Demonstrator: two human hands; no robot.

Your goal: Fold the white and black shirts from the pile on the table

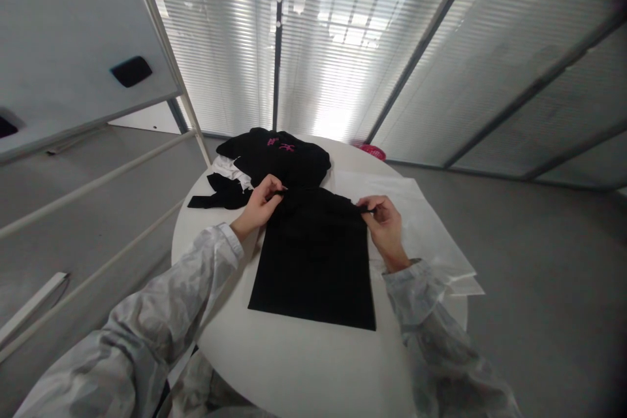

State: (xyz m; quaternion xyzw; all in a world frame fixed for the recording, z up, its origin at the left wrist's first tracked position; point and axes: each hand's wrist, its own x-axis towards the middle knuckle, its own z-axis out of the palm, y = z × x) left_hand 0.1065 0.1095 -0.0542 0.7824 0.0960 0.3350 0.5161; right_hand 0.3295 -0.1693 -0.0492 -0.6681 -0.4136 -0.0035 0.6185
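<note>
Cloth (313,268), black and roughly rectangular, lies on the white tabletop (274,366), near its centre. Left hand (262,204): fingers pinched on the cloth's far left corner. Right hand (385,222): fingers pinched on its far right corner. Black garment (294,163) with pink print sits heaped beyond; white sheets (431,228) lie beside the right hand.

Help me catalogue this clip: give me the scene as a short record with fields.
Left hand: pinching the black fabric at its far left
Right hand: gripping its far right
Fabric: lower part spread flat on the round white table
Beyond: bunched black garment with pink print, white cloth at its left
Right side: white sheets, overhanging the table edge
</note>
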